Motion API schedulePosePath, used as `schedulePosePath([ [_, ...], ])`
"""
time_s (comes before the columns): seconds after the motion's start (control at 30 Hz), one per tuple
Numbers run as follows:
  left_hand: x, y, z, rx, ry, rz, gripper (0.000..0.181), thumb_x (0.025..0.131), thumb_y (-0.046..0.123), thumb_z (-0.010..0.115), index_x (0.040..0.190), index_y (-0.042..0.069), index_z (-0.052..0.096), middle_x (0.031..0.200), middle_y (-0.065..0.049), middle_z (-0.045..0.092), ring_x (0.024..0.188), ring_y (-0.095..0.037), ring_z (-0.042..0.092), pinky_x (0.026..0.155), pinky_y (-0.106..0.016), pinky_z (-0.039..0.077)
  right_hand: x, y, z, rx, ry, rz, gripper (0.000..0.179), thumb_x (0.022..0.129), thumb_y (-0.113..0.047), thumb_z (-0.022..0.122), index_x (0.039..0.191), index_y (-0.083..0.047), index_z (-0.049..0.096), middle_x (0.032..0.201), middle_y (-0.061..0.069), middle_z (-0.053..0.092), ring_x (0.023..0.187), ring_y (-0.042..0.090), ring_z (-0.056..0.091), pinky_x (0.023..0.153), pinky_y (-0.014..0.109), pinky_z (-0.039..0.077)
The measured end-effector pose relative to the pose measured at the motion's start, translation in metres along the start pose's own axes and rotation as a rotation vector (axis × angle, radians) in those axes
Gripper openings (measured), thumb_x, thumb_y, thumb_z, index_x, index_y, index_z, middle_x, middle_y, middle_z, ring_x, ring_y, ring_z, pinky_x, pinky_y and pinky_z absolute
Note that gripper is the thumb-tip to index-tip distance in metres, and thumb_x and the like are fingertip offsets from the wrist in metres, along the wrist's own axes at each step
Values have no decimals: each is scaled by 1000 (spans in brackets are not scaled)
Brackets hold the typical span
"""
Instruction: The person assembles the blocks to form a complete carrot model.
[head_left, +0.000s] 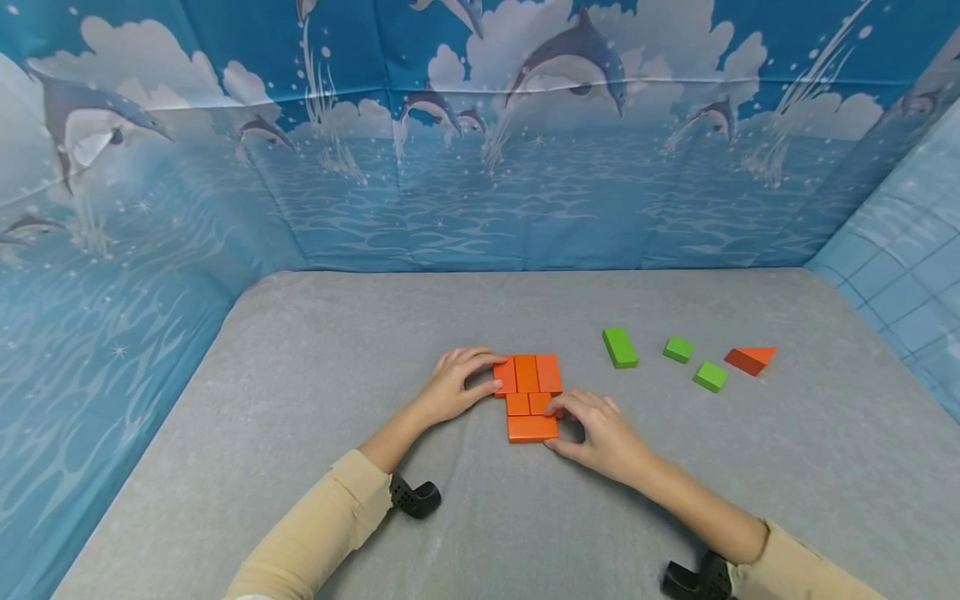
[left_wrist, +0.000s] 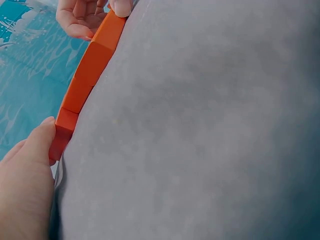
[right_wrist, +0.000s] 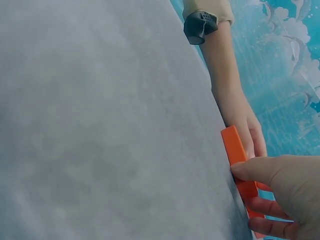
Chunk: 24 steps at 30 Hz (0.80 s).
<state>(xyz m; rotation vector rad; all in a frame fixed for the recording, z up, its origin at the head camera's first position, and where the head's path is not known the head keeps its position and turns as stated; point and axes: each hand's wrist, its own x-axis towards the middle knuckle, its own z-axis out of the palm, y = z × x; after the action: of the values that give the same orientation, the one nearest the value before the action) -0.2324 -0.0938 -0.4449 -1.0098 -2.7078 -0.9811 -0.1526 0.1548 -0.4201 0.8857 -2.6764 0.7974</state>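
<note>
Several flat orange blocks point(head_left: 532, 428) lie together on the grey cloth, with a wider row at the back and a narrower part in front. At the left end of the back row, the left hand point(head_left: 452, 388) touches an orange block point(head_left: 505, 377) with thumb and fingertips. The right hand point(head_left: 602, 435) pinches the front orange block at its right end. Its thumb point(right_wrist: 245, 170) lies on the near face, and the other fingers bend round the right side. In the left wrist view, the left thumb point(left_wrist: 42, 138) rests against the orange row's end.
Off to the right lie a long green block point(head_left: 619, 347), two small green blocks point(head_left: 678, 349) and an orange triangular block point(head_left: 752, 359). Grey cloth point(head_left: 360, 333) covers the surface. A blue dolphin-print curtain point(head_left: 465, 192) hangs behind it and along the left.
</note>
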Motion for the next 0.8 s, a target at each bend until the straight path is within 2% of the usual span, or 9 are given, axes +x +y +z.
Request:
schedulePosePath([
  [0.23,0,0,0,5,4,5,37,90,32,57,125,20,56,127,0,52,118,-20,42,104,-46,22,1,3,1,33,13,-20,35,68,-23,80,96,-13,61,86,-7,58,76,8,50,70,30,36],
  [0.4,0,1,0,4,-1,0,38,90,33,57,126,20,56,127,0,51,119,-20,41,104,-46,21,4,15,-14,122,108,-78,37,67,-13,81,97,-6,61,86,1,61,74,14,53,65,31,44],
  [0.47,0,1,0,1,2,3,37,90,33,57,126,20,56,127,0,52,119,-20,41,104,-46,21,5,27,-28,122,165,-73,37,67,-6,79,98,-2,61,87,6,61,75,18,53,64,33,45],
  [0.6,0,0,0,-1,7,8,37,90,32,57,125,20,57,127,0,52,119,-20,41,104,-45,21,2,59,-61,51,241,8,39,69,2,76,105,1,60,95,12,60,81,22,52,69,33,41],
  [0.8,0,-1,0,-2,5,6,37,90,33,57,126,21,56,128,0,51,119,-20,41,104,-45,21,-18,112,-101,-86,256,63,42,73,2,73,112,4,58,98,19,59,87,28,48,69,37,33],
])
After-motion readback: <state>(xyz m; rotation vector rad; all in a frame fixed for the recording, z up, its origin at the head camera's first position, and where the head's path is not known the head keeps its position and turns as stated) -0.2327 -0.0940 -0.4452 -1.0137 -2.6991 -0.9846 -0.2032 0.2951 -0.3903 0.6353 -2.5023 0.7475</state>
